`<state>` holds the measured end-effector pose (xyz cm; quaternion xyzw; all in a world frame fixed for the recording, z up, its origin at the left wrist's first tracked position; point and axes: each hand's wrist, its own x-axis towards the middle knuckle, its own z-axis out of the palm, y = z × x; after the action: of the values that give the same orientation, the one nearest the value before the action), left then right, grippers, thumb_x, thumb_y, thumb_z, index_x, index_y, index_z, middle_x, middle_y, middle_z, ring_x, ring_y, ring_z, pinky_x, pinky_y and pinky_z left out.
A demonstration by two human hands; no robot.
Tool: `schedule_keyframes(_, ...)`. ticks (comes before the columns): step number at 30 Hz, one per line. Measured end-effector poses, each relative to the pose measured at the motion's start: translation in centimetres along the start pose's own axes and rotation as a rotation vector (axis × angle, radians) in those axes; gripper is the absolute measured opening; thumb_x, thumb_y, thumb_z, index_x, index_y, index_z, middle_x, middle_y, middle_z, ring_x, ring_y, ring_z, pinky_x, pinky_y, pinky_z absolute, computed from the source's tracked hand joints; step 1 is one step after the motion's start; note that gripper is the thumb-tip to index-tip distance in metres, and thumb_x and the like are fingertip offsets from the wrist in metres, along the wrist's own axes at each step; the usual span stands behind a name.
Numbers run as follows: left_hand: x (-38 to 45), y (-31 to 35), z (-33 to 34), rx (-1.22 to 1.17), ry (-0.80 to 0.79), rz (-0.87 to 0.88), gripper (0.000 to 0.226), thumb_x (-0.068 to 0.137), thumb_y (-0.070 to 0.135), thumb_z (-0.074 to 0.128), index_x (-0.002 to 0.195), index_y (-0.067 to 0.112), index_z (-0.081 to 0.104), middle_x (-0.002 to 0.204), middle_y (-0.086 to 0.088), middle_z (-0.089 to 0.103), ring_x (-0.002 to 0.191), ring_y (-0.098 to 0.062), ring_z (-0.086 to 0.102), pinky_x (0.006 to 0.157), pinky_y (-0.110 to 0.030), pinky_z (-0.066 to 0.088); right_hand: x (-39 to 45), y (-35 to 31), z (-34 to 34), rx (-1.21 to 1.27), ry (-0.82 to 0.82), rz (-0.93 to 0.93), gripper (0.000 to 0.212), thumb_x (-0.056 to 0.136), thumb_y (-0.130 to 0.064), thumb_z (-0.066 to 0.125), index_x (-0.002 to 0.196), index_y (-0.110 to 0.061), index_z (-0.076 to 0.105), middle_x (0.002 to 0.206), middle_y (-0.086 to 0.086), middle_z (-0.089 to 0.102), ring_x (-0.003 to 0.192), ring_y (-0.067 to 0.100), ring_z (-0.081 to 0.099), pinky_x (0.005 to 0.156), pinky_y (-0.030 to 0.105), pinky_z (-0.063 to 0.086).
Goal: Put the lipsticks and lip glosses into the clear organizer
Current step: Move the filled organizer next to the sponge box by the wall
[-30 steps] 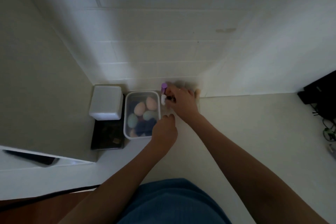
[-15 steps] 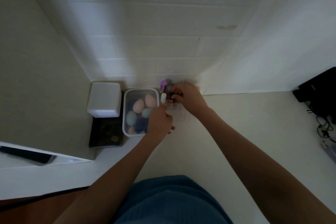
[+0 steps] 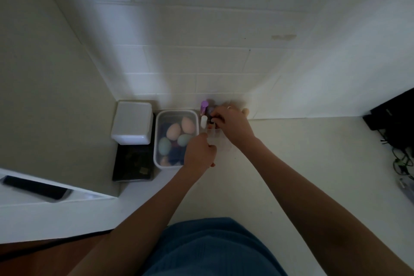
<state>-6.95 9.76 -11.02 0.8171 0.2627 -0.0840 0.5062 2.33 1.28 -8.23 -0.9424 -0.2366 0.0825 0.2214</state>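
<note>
Clear plastic catches what little light falls here: the clear organizer [image 3: 214, 134] stands on the pale surface [image 3: 302, 163] against the tiled wall [image 3: 190, 63], and both hands are at it. The right hand [image 3: 233, 126] reaches over its back part, fingers curled down into the compartments; its fingertips [image 3: 216, 119] seem to pinch something small and dark there, though the dimness and blur keep me from saying what it is, so the state of that grip I cannot tell for sure. A ring [image 3: 229, 107] shows on one finger. The left hand [image 3: 199, 152] sits at the near left corner of the organizer, fingers curled in a clenched grip; whether it holds the rim or something small is hidden by the hand itself.

Standing upright at the organizer's far left are a purple tube [image 3: 204, 106] and, just in front of it, a white tube [image 3: 203, 120], both close beside the right hand's fingers. A peach-coloured cap [image 3: 245, 111] peeks out past the right hand, near the wall.

Just left of the organizer is a lidded clear tub [image 3: 156, 141] holding egg-shaped makeup sponges [image 3: 173, 131] in peach, green and dark blue. Further left, a white box [image 3: 132, 122] rests on top of a black box [image 3: 132, 166]. A dark flat device [image 3: 35, 187] lies on a white ledge at the far left, and black gear with cables [image 3: 396, 132] sits at the right edge.
</note>
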Motion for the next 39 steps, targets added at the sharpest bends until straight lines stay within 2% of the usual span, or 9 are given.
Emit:
schedule_keyframes(8,0.0,-0.1,0.0,0.018,0.000,0.002,0.028,0.086,0.004,0.046,0.113,0.005,0.051,0.087,-0.014,0.064,0.043,-0.015,0.059,0.026,-0.015,0.037,0.1,0.5,0.3,-0.013,0.052,0.014,0.017,0.092,-0.017,0.050,0.089,-0.016,0.067,0.093,0.003,0.069,0.095,0.024,0.058,0.090,0.047,0.033)
schedule_keyframes(21,0.0,-0.1,0.0,0.025,0.014,0.020,0.030,0.085,0.005,0.046,0.114,0.003,0.052,0.083,-0.017,0.067,0.051,-0.021,0.066,0.027,-0.016,0.038,-0.3,0.7,0.7,0.015,0.098,-0.031,0.015,0.091,-0.021,0.055,0.090,-0.020,0.069,0.093,0.003,0.068,0.096,0.023,0.055,0.089,0.046,0.033)
schedule_keyframes(24,-0.1,0.0,0.0,0.022,0.010,0.017,0.030,0.085,0.006,0.046,0.115,0.003,0.052,0.085,-0.019,0.067,0.054,-0.027,0.068,0.028,-0.019,0.040,-0.4,0.8,0.4,0.167,0.202,-0.064,0.018,0.091,-0.015,0.056,0.101,-0.014,0.071,0.104,0.006,0.069,0.104,0.027,0.054,0.091,0.046,0.041)
schedule_keyframes(26,-0.1,0.1,0.0,0.023,0.010,0.017,0.030,0.086,0.005,0.046,0.115,0.002,0.051,0.085,-0.019,0.068,0.055,-0.028,0.068,0.029,-0.020,0.042,-0.2,1.0,0.1,0.129,0.223,-0.100,0.027,0.090,-0.007,0.053,0.112,-0.012,0.069,0.114,0.008,0.069,0.112,0.028,0.054,0.094,0.040,0.042)
schedule_keyframes(28,-0.1,0.1,0.0,0.021,0.010,0.011,0.030,0.086,0.005,0.046,0.115,0.003,0.051,0.086,-0.019,0.068,0.055,-0.027,0.068,0.027,-0.017,0.040,0.0,1.1,0.2,0.026,0.186,-0.154,0.037,0.086,0.000,0.052,0.115,-0.014,0.068,0.121,0.005,0.068,0.118,0.027,0.053,0.098,0.041,0.041)
schedule_keyframes(31,-0.1,0.1,0.0,0.025,0.008,0.011,0.031,0.086,0.005,0.046,0.117,0.004,0.051,0.089,-0.018,0.068,0.055,-0.026,0.067,0.027,-0.016,0.039,-0.1,1.4,0.6,-0.051,0.152,-0.162,0.041,0.084,-0.002,0.052,0.118,-0.020,0.067,0.126,-0.001,0.065,0.123,0.023,0.049,0.101,0.041,0.034)
schedule_keyframes(34,-0.2,0.2,0.0,0.038,0.009,0.012,0.031,0.086,0.006,0.046,0.117,0.005,0.051,0.089,-0.018,0.068,0.058,-0.029,0.069,0.030,-0.020,0.042,-0.2,1.4,0.5,-0.003,0.177,-0.143,0.043,0.084,-0.001,0.051,0.120,-0.020,0.065,0.125,0.001,0.065,0.124,0.024,0.049,0.102,0.044,0.035)
schedule_keyframes(37,-0.1,0.1,0.1,0.054,0.013,0.018,0.032,0.087,0.006,0.046,0.118,0.004,0.051,0.090,-0.017,0.068,0.059,-0.028,0.069,0.030,-0.018,0.042,-0.2,0.8,0.0,0.072,0.220,-0.116,0.052,0.085,-0.001,0.045,0.132,-0.023,0.055,0.127,0.009,0.061,0.124,0.028,0.047,0.102,0.047,0.036)
schedule_keyframes(39,-0.1,0.1,0.1,0.068,0.019,0.018,0.033,0.087,0.006,0.046,0.119,0.004,0.051,0.091,-0.017,0.068,0.061,-0.028,0.069,0.030,-0.018,0.042,0.0,0.2,-0.2,0.060,0.185,-0.133,0.058,0.085,-0.004,0.041,0.136,-0.031,0.048,0.136,0.007,0.054,0.129,0.027,0.043,0.106,0.047,0.033)
